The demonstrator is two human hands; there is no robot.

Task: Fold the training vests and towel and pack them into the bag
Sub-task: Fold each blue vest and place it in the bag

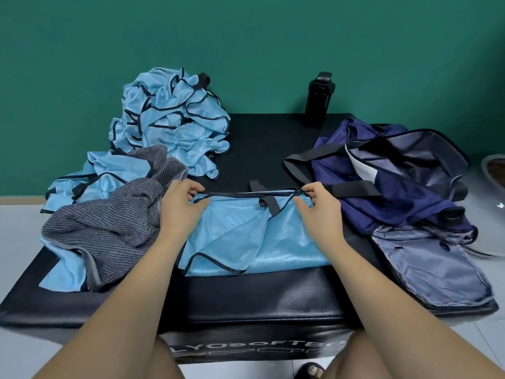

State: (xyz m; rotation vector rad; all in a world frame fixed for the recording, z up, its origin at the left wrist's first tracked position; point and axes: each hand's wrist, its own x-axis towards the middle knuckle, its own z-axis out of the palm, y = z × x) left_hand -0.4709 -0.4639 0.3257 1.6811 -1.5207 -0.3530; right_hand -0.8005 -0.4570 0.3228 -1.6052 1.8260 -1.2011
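Light-blue training vest (284, 242), flat on black mat (259, 296): left hand (181, 207) and right hand (317, 207) pinch its dark-trimmed top edge. Grey striped towel (109, 228) left; navy bag (396, 181) unzipped, right.

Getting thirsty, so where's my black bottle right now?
In the head view, the black bottle stands upright at the far edge of the black mat, right of centre, just behind the navy bag.

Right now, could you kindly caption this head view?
Left hand and right hand pinch the top edge of a blue vest on a mat.
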